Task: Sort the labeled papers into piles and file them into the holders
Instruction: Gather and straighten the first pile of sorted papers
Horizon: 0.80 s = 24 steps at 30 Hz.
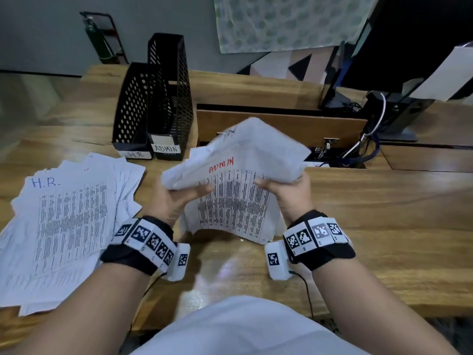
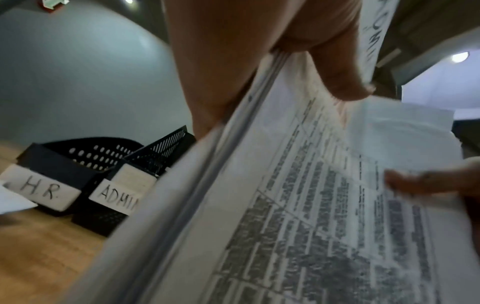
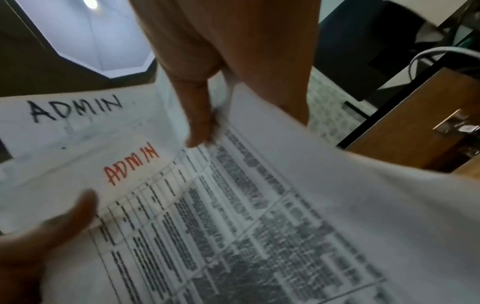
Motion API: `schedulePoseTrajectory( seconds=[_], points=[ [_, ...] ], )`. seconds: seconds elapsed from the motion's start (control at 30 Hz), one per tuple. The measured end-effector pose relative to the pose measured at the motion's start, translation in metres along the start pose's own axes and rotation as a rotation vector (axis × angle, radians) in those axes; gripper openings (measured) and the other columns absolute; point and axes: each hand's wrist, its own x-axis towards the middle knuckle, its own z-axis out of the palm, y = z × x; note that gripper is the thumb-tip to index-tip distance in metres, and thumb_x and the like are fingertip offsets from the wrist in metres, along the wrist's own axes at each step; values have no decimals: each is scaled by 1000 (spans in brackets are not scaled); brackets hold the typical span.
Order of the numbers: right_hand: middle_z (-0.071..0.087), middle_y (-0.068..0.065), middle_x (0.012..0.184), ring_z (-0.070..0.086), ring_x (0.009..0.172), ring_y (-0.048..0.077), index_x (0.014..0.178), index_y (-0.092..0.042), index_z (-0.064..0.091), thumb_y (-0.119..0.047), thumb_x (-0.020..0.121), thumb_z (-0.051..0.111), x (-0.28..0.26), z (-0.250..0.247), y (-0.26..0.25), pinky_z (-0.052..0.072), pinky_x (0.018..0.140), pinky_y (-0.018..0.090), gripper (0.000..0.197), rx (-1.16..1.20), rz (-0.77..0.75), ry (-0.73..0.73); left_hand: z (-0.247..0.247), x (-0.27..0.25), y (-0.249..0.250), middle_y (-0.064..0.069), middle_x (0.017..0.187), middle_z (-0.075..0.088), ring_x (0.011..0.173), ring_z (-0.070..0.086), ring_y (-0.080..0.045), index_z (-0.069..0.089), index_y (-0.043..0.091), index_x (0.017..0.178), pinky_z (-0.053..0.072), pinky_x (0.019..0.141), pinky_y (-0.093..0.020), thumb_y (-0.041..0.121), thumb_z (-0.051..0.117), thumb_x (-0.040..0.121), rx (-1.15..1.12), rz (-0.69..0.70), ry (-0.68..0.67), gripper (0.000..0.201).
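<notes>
Sorting appears finished: both hands, left hand (image 1: pixel 174 198) and right hand (image 1: pixel 289 193), grip the ADMIN stack (image 1: pixel 235 160); HR pile (image 1: pixel 64 221) lies left of it on the counter (image 1: pixel 371 226); both holders (image 1: pixel 153 103) beyond it remain unfilled.

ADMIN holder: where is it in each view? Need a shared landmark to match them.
Head: ADMIN holder upper left of centre, right of the HR holder, on the desk.
Left wrist: ADMIN holder lower left, partly behind the ADMIN papers.
Right wrist: not in it.
Shared landmark: the red ADMIN heading, head and right wrist.
</notes>
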Motion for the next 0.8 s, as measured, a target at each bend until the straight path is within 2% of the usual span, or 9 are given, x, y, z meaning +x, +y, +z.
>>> schedulePoseTrajectory(
  seconds=[0.13, 0.23, 0.33, 0.4, 0.5, 0.6, 0.67, 0.73, 0.8],
  points=[
    [76, -2, 80, 72, 81, 12, 87, -6, 69, 19, 70, 71, -1, 12, -11, 58, 70, 25, 31, 55, -115, -18, 8, -1, 13, -4, 109, 73, 108, 66, -18, 68, 19, 109, 54, 86, -32, -1, 75, 72, -35, 133, 101, 43],
    [75, 6, 95, 72, 91, 19, 103, 0, 66, 13, 70, 76, -3, 11, -18, 58, 75, 30, 37, 53, -183, 16, 3, 3, 22, -3, 109, 73, 108, 66, -20, 68, 17, 109, 53, 88, -35, 4, 77, 74, 43, 180, 74, 39],
    [63, 18, 117, 67, 102, 26, 119, -13, 57, -3, 69, 84, -10, 7, -16, 57, 82, 40, 58, -64, -286, 77, 3, 1, 19, 9, 94, 75, 94, 70, -7, 65, 15, 102, 54, 76, -21, 5, 78, 68, 60, 149, 103, 37],
    [61, 12, 114, 65, 98, 17, 120, -18, 55, -8, 76, 79, -15, 6, -20, 57, 81, 35, 51, -139, -416, 113, 2, -3, 12, 13, 91, 75, 90, 69, -2, 65, 14, 100, 53, 72, -16, -1, 76, 70, 89, 136, 99, 36],
    [63, 3, 107, 61, 100, 9, 114, -11, 64, -12, 86, 70, -14, 5, -30, 52, 87, 28, 28, -374, -623, 101, -1, -4, 6, 10, 96, 75, 95, 69, -5, 65, 13, 104, 53, 75, -17, -4, 75, 71, 94, 107, 87, 38],
    [63, 0, 98, 60, 94, 2, 102, -12, 70, -12, 88, 68, -8, 7, -35, 50, 80, 19, 14, -578, -663, 106, -2, -4, 6, 9, 98, 75, 97, 69, -7, 64, 5, 110, 53, 76, -18, -3, 76, 71, 97, 107, 79, 41],
    [61, 0, 89, 59, 85, 4, 89, -9, 72, -6, 87, 68, -5, 11, -40, 53, 74, 26, 5, -607, -679, 99, -5, -3, 5, 4, 103, 74, 101, 68, -10, 64, 3, 114, 54, 80, -21, -1, 77, 71, 88, 99, 84, 46],
    [61, 1, 86, 58, 82, 3, 85, -7, 72, -3, 86, 68, -3, 17, -50, 49, 73, 20, 5, -590, -730, 109, -6, -3, 2, -1, 113, 72, 109, 65, -13, 62, 6, 120, 53, 88, -26, 0, 77, 72, 82, 89, 66, 51],
    [62, 2, 84, 58, 82, 3, 85, -6, 71, -2, 86, 68, -2, 24, -66, 46, 76, 15, 5, -547, -806, 128, -5, -1, -3, 4, 114, 71, 112, 64, -11, 64, 15, 118, 52, 91, -26, -4, 77, 71, 67, 83, 57, 52]
  ],
)
